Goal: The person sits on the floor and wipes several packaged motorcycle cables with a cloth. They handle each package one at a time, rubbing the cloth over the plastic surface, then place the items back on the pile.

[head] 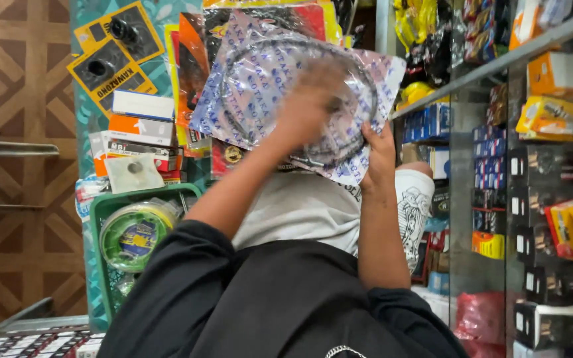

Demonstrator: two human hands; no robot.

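Leftmost, at the lower left of the frame, a green plastic basket (101, 219) holds a round coil of green cord (134, 233); flat cardboard boxes (142, 116) stack above it. Centre-top, a crinkly clear plastic packet (260, 73) with a dark wire ring inside is held up. The left hand (310, 103), blurred, lies on its face; whether it grips, I cannot tell. The right hand (379, 156) pinches its lower right edge. Glass shelves (499, 63) crowd the right.

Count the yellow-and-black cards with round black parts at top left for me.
2. One yellow-and-black card sits at the top, the other just below and left of it, overlapping. More may be hidden behind the clear bag the hands hold.
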